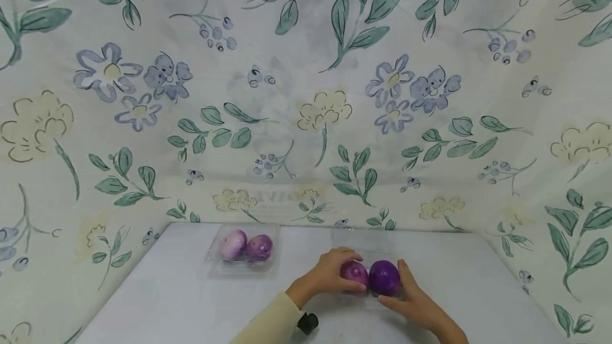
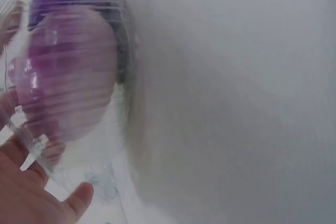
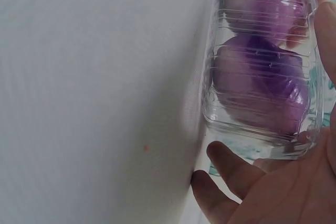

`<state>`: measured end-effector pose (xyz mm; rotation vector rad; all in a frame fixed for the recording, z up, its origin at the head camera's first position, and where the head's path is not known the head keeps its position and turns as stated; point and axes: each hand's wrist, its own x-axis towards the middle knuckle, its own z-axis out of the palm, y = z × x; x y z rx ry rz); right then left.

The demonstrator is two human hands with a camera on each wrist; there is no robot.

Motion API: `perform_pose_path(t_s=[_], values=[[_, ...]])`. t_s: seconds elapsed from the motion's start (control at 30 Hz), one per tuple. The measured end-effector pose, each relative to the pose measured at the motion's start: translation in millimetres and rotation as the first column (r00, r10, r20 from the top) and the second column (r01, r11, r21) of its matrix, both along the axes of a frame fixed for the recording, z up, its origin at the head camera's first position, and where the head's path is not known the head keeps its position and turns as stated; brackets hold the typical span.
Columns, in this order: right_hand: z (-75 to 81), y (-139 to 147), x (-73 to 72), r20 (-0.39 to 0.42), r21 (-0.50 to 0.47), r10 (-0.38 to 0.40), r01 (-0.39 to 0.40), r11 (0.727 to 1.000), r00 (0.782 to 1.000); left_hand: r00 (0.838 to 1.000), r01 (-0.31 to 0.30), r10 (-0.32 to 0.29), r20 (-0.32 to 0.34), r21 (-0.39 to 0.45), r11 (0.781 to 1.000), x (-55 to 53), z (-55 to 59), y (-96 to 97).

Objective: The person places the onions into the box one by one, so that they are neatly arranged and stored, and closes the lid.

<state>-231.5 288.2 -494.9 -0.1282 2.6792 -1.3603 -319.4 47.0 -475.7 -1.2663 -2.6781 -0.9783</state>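
In the head view, my left hand (image 1: 330, 272) curves around a pinkish-purple onion (image 1: 355, 275), its thumb across the front and fingers over the top. Beside it sits a darker purple onion (image 1: 384, 278). My right hand (image 1: 416, 299) is spread at that onion's right side, thumb toward the front. Both onions lie in a clear ribbed plastic box (image 3: 252, 129), seen side-on in the right wrist view. Through its wall the left wrist view shows the lighter onion (image 2: 68, 72), blurred. The right fingers (image 3: 231, 166) are near the box's end, loosely extended.
A second clear plastic box (image 1: 217, 268) with two purple onions (image 1: 246, 246) stands at the back left of the white table (image 1: 167, 291). A small black object (image 1: 308, 324) is next to the left sleeve (image 1: 272, 320). Flower-patterned cloth (image 1: 287, 121) hangs behind the table.
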Motion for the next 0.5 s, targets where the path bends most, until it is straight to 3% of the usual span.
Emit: perform_pose_path(t_s=[0.17,0.33,0.4,0.5], values=[[-1.4,-3,-1.0,0.001,-0.007,0.022,-0.022,1.0,1.0,0.999,-0.023,0.018,0.032,0.15,0.988,-5.5,-5.0,-11.0],[0.0,1,-0.2,-0.002,0.013,0.008,-0.008,1.0,1.0,1.0,-0.027,0.026,0.006,0.259,0.966,-14.7,-4.1,-15.6],[0.6,2,0.5,0.009,0.009,0.003,-0.003,1.0,1.0,0.998,-0.057,0.056,0.012,0.292,0.955,-18.0,-2.6,-16.9],[0.9,2,0.9,0.02,-0.005,0.008,-0.008,1.0,1.0,0.99,-0.139,0.122,0.073,0.333,0.933,-24.1,-2.0,-18.5]])
